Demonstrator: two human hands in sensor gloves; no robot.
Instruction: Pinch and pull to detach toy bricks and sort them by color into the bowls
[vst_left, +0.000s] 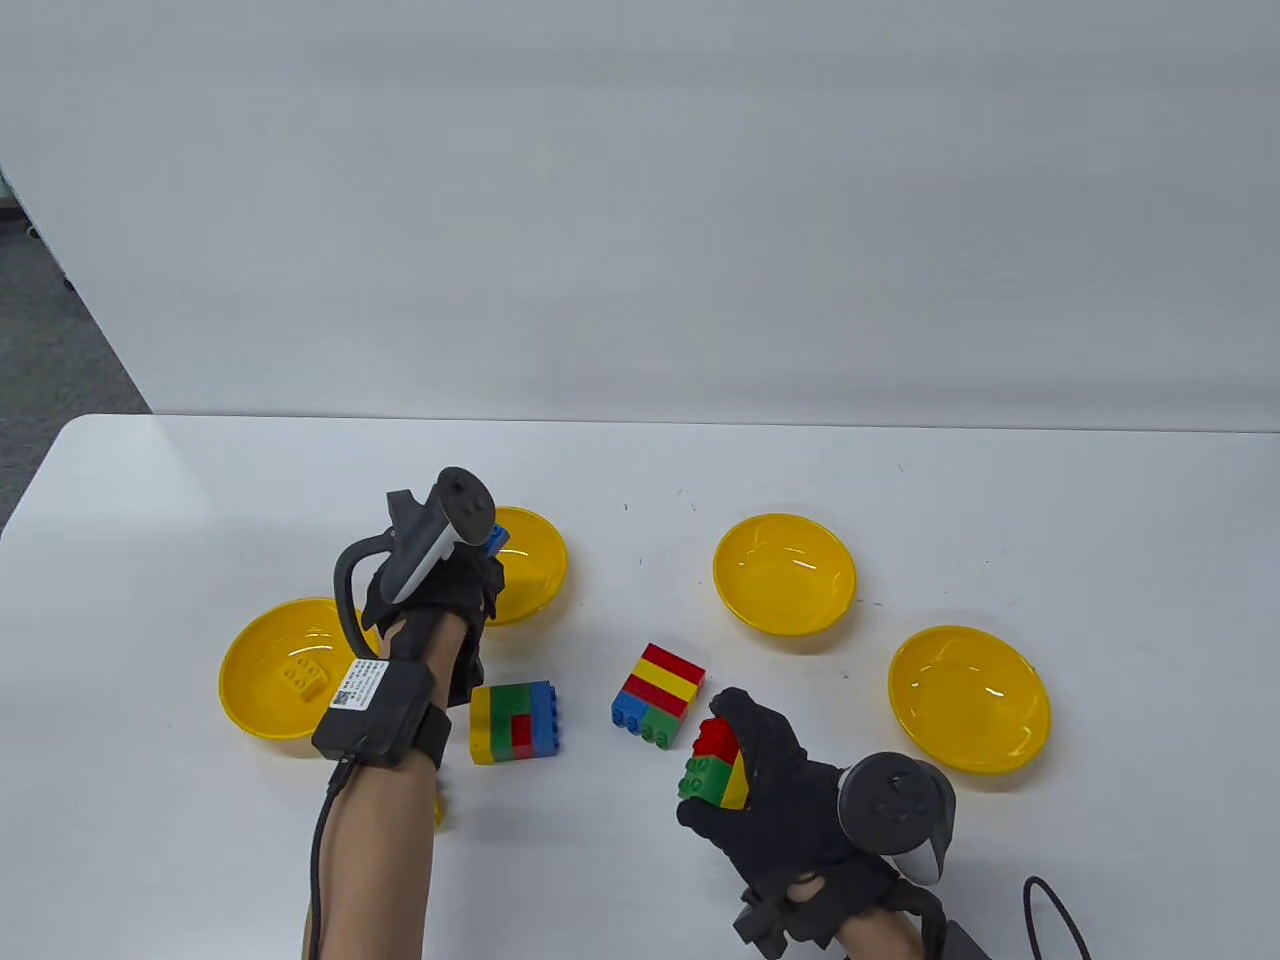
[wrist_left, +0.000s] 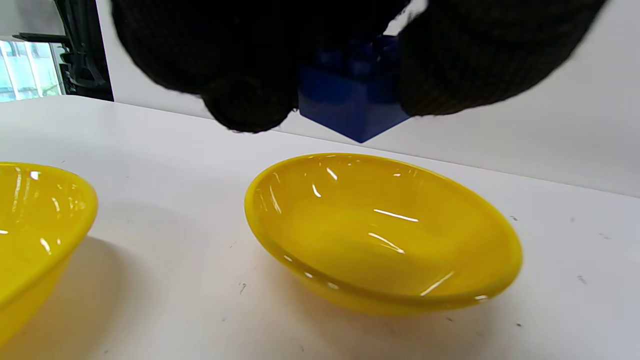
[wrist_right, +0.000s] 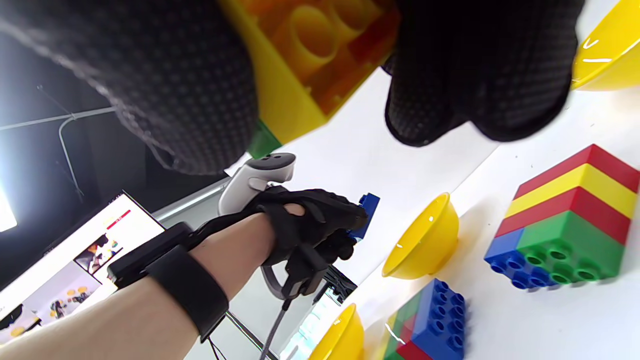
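Note:
My left hand (vst_left: 470, 580) pinches a blue brick (vst_left: 493, 538) (wrist_left: 352, 97) (wrist_right: 364, 214) just above the upper-left yellow bowl (vst_left: 535, 590) (wrist_left: 380, 235), which holds nothing. My right hand (vst_left: 760, 770) grips a clump of red, green and yellow bricks (vst_left: 715, 765) (wrist_right: 310, 65) above the table's front. Two brick stacks lie on the table between the hands: a yellow, green, red and blue one (vst_left: 515, 722) (wrist_right: 430, 320) and a red, yellow, blue and green one (vst_left: 658, 695) (wrist_right: 565, 220). The far-left bowl (vst_left: 250, 690) holds a yellow brick (vst_left: 303, 675).
Two more yellow bowls stand on the right, one at the middle right (vst_left: 785, 575) and one at the far right (vst_left: 968, 697). A black cable (vst_left: 1050, 910) lies near the front right edge. A small yellow piece (vst_left: 438, 812) peeks out beside my left forearm.

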